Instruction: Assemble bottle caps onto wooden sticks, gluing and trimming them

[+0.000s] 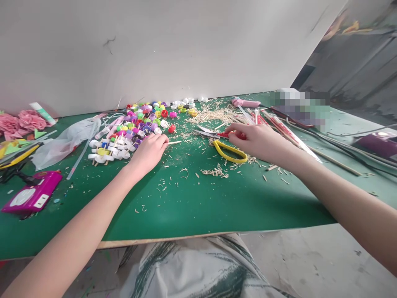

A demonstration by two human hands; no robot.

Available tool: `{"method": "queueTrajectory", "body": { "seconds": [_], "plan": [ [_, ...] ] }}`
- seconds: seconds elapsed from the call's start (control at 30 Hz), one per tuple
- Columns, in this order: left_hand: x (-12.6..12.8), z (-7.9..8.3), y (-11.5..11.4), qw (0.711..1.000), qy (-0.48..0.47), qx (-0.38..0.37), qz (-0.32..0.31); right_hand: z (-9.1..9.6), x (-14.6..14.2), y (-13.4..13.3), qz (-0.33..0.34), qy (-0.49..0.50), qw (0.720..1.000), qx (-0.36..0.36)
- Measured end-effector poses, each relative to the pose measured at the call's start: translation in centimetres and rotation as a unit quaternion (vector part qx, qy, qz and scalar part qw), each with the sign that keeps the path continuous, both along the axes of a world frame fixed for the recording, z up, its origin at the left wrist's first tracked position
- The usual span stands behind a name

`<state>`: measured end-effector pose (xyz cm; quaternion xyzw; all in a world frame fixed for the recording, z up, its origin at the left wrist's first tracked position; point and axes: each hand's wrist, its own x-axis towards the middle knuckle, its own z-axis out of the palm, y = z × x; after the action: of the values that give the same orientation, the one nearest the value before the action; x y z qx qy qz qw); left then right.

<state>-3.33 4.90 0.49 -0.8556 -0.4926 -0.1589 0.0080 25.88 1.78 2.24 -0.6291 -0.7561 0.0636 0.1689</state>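
My left hand (149, 152) is closed, palm down, beside a pile of coloured bottle caps (145, 124). A short, thin wooden stick (175, 142) pokes out from its fingertips to the right. My right hand (251, 140) grips a pair of scissors (206, 132) by the handle, where red shows between the fingers. The blades point left, slightly parted, towards the stick but apart from it. Below them lies a large yellow handle loop (229, 155). Near my left hand, white caps (104, 151) sit on small sticks.
Wood shavings (217, 114) litter the green table (186, 203). At left are a magenta power socket (34, 192), a clear plastic bag (68, 140) and pink paper flowers (23, 124). A pink glue gun (246, 102), long sticks (335, 161) and cables lie at right. A pale panel (155, 49) rises behind.
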Motion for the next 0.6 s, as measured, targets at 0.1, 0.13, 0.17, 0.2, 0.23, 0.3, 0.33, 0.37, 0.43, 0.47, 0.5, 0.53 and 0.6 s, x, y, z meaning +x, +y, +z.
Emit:
{"method": "queueTrajectory", "body": {
  "seconds": [0.1,0.13,0.17,0.2,0.23,0.3,0.33,0.37,0.43,0.47,0.5,0.53,0.6],
  "plan": [
    [0.0,-0.2,-0.1,1.000,0.005,-0.019,0.000,-0.2,-0.3,0.0,0.006,0.027,1.000,0.006],
    [0.1,-0.2,-0.2,1.000,0.012,-0.026,0.002,-0.2,-0.4,0.0,0.009,0.033,0.999,0.005],
    [0.2,-0.3,-0.3,0.999,0.021,-0.031,0.003,-0.3,-0.5,0.0,0.014,0.039,0.999,0.002],
    [0.3,-0.2,-0.5,0.999,0.031,-0.036,0.004,-0.2,-0.6,0.0,0.020,0.045,0.999,-0.002],
    [0.4,-0.2,-0.6,0.998,0.040,-0.038,0.006,-0.2,-0.7,0.0,0.027,0.051,0.998,-0.005],
    [0.8,0.2,-1.0,0.998,0.048,-0.042,0.013,0.0,-1.0,0.0,0.039,0.061,0.997,-0.009],
    [1.0,0.4,-1.2,0.998,0.048,-0.043,0.017,0.2,-1.3,-0.1,0.043,0.063,0.997,-0.010],
    [1.2,0.6,-1.4,0.998,0.047,-0.044,0.021,0.4,-1.5,-0.1,0.044,0.060,0.997,-0.009],
    [1.5,1.1,-1.8,0.998,0.043,-0.045,0.024,0.8,-2.2,-0.2,0.049,0.047,0.998,-0.002],
    [1.6,1.3,-2.0,0.998,0.039,-0.044,0.023,0.9,-2.7,-0.3,0.056,0.036,0.998,0.005],
    [1.7,1.4,-2.1,0.998,0.035,-0.044,0.023,1.0,-3.1,-0.3,0.064,0.025,0.998,0.013],
    [1.8,1.4,-2.3,0.998,0.033,-0.045,0.023,1.0,-3.6,-0.4,0.071,0.012,0.997,0.020],
    [1.8,1.4,-2.5,0.998,0.031,-0.049,0.024,1.0,-4.4,-0.5,0.074,-0.016,0.997,0.028]
  ]
}}
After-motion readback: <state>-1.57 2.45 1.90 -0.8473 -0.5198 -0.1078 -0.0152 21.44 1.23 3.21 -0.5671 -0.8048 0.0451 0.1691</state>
